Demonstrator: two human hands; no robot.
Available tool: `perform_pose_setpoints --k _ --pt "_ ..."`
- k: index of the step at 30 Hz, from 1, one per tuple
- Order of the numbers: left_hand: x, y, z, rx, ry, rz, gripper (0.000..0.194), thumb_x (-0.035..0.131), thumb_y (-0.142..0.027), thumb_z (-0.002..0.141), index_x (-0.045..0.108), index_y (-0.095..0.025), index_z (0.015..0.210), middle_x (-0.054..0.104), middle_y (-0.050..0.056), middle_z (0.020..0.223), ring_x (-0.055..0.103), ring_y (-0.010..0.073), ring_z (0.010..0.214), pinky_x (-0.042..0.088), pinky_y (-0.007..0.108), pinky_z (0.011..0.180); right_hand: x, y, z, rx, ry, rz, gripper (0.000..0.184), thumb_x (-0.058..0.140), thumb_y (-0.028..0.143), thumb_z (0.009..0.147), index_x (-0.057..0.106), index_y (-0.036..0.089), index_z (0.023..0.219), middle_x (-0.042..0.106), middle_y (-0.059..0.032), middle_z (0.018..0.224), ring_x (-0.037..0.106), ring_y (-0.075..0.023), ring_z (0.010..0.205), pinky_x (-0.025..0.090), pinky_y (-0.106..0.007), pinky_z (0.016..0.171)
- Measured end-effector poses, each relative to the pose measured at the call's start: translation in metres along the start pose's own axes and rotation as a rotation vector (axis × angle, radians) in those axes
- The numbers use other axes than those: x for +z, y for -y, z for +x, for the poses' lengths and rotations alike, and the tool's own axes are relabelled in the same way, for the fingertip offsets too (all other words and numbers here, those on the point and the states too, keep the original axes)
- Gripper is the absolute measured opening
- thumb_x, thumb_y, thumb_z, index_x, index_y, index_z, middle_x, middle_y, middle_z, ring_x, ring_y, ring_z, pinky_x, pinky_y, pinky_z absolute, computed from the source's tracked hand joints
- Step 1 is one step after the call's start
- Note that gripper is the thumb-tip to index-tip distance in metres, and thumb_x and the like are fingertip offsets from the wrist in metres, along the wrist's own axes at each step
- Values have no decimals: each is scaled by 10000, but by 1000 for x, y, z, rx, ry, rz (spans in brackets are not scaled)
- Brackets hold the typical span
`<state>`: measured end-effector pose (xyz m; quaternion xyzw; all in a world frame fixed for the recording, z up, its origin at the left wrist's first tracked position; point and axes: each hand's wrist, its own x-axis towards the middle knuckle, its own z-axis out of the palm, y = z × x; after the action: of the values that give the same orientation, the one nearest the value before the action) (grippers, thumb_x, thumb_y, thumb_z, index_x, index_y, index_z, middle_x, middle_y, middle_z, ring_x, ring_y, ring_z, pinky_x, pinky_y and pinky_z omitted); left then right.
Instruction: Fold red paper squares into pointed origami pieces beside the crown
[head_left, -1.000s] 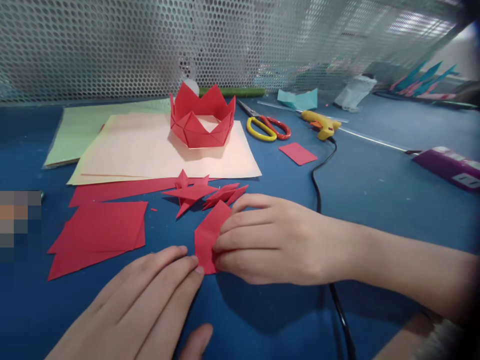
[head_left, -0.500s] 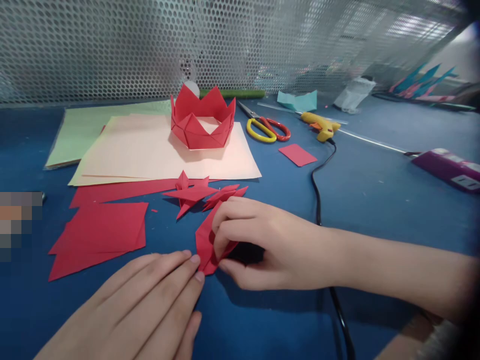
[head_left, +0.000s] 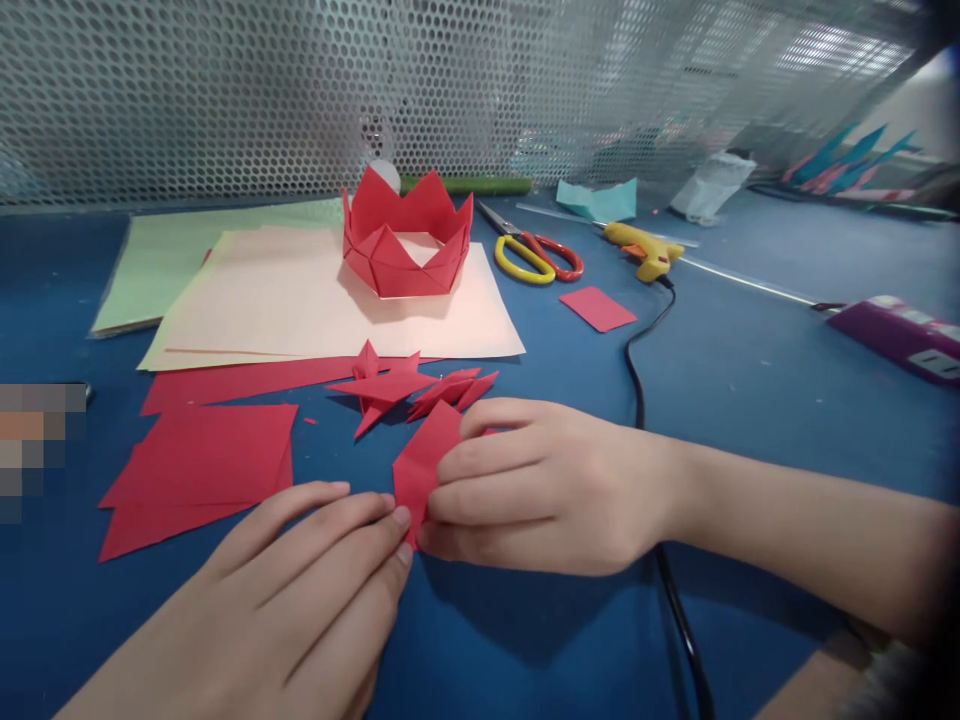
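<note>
A small folded red paper piece lies on the blue table in front of me. My right hand lies over its right side, fingers pressed together flat on the fold. My left hand comes in from the lower left, its fingertips pinning the piece's lower left edge. Just behind the piece lie several folded red paper points. A finished red paper crown stands on a cream sheet farther back.
Red paper squares and a red strip lie at left. Scissors, a yellow glue gun with black cord, a small red card and a purple box sit at right. A perforated metal screen closes the back.
My right hand, which had lifted and curled a flap of the red piece half a second ago, has pressed flat on it again. My left fingertips stayed on the lower edge.
</note>
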<state>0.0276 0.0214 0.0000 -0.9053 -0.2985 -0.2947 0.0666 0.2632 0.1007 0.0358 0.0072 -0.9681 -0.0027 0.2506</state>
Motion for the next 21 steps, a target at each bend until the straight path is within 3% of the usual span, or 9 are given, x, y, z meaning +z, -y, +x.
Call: perform_pose_setpoints --k 3,5,10,15,21 --pt "1 -1 1 -42 28 -11 233 477 -169 920 625 -209 1095 720 -10 1090 589 140 1109 330 343 1114 -1 1 2 -3 21 5 224 534 100 964 708 117 824 749 -23 853 649 -134 828 472 -288 768" --pt "1 -2 4 -47 27 -16 229 468 -155 921 615 -218 1085 721 -18 1074 596 133 1092 342 337 1098 -1 2 2 77 38 99 187 547 116 960 718 105 885 746 -48 908 644 -147 872 481 -286 814" --pt "-1 -3 10 -63 -22 -20 208 458 -130 923 618 -207 1032 727 -25 1003 596 90 1063 352 293 1072 1 6 4 426 2 485 78 657 100 873 723 62 854 703 -86 855 622 -120 816 509 -201 789" --pt "-1 -4 2 -79 -45 1 216 470 -145 921 627 -204 1057 719 -12 1030 582 124 1077 374 324 1048 0 17 12 752 -1 578 54 677 75 806 714 103 777 675 -31 779 604 -78 698 492 -151 667" --pt "0 -5 6 -63 -22 -13 248 453 -131 923 624 -223 1077 712 -30 1027 582 117 1055 374 306 1029 3 24 14 851 -43 578 78 676 71 773 691 137 735 659 -6 760 587 -90 692 477 -176 630"
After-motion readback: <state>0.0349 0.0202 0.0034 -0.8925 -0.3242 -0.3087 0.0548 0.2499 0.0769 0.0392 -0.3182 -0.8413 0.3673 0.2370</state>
